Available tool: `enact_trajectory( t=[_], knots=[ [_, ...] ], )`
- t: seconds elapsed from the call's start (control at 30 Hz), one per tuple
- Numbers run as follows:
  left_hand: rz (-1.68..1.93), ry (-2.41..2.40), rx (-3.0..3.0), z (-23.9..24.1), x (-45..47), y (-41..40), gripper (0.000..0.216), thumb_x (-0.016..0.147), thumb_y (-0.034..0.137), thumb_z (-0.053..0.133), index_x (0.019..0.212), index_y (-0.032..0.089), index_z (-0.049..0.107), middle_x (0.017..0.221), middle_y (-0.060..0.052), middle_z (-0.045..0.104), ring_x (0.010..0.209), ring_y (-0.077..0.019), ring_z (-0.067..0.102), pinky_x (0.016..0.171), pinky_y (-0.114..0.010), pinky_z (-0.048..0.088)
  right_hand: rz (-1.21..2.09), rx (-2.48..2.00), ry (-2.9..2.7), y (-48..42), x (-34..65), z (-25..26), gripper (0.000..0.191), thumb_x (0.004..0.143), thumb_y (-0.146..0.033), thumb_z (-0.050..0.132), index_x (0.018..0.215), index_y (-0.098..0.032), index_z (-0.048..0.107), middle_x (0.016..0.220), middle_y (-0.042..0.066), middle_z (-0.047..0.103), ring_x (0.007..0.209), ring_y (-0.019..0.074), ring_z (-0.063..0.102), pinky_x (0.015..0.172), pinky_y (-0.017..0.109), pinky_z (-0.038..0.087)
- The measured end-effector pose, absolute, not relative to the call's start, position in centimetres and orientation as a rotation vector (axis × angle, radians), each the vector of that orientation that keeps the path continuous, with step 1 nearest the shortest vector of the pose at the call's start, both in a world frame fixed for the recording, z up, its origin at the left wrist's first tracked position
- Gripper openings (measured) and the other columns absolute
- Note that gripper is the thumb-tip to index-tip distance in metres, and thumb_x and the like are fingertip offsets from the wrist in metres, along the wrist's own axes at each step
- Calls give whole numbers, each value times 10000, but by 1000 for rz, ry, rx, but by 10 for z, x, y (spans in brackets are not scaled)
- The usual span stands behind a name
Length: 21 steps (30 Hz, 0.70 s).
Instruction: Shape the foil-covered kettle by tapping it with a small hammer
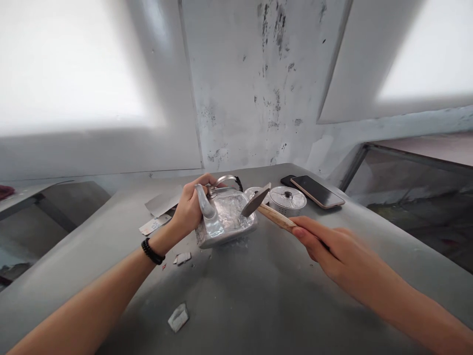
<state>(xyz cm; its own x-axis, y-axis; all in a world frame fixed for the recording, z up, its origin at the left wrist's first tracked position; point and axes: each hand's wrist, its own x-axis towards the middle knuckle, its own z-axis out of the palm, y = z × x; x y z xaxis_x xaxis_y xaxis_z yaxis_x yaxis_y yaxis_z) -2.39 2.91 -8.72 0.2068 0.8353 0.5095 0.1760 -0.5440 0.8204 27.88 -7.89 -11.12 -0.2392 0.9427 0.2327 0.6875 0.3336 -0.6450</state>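
Observation:
A dented aluminium kettle (227, 219) rests on a grey metal table (258, 296). My left hand (190, 207) is closed around its top by the spout and handle, steadying it; a black bead bracelet sits on that wrist. My right hand (332, 246) grips the wooden handle of a hammer (264, 204), index finger stretched along the shaft. The hammer's metal head hovers just above the kettle's right upper edge.
Behind the kettle lie two round metal lids (287, 198) and a smartphone (317, 191), with a darker phone beside it. Paper scraps (158, 217) lie left of the kettle. Small debris pieces (178, 316) sit on the near table. A stained white wall stands behind.

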Motion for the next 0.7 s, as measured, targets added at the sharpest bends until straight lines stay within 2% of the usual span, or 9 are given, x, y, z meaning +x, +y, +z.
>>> enact_trajectory(
  t=[0.17,0.27,0.33,0.43,0.53,0.7],
  knots=[
    [1351,911,1885,-90,-26,31,243,947,316,511,859,200,705,865,-61,751,678,-203,616,612,-324,452,632,-1309,-1719,-81,278,-108,457,1084,-633,364,1038,-256,617,601,-61,415,479,139,402,447,277,324],
    [1354,882,1884,-94,-28,35,236,968,315,499,874,207,687,952,-70,778,777,-227,676,668,-335,501,703,-1356,-1854,-78,277,-114,460,1072,-640,396,960,-253,619,600,-52,442,497,137,416,474,281,324],
    [1346,882,1885,-96,-29,37,238,980,331,496,893,210,682,984,-75,785,831,-243,698,690,-342,516,740,-1419,-1923,-78,277,-117,445,1088,-616,382,1016,-264,644,603,-50,446,543,147,450,518,283,342],
    [1350,872,1883,-97,-30,36,251,1003,368,492,917,211,667,1010,-82,789,946,-274,717,761,-365,537,754,-1356,-1782,-81,278,-116,431,1081,-620,407,1101,-265,650,609,-57,422,500,137,400,467,272,326],
    [1359,868,1886,-97,-30,34,255,1007,368,482,914,210,660,1013,-84,791,937,-271,706,778,-374,533,729,-1283,-1646,-82,278,-114,442,1084,-615,397,1175,-256,639,612,-60,394,466,136,356,422,274,293],
    [1362,901,1909,-94,-29,32,234,967,320,483,901,202,674,978,-82,790,816,-238,665,699,-342,496,711,-1385,-2027,-77,275,-118,417,1094,-582,388,895,-274,586,595,-37,458,506,159,449,487,305,300]
  ],
)
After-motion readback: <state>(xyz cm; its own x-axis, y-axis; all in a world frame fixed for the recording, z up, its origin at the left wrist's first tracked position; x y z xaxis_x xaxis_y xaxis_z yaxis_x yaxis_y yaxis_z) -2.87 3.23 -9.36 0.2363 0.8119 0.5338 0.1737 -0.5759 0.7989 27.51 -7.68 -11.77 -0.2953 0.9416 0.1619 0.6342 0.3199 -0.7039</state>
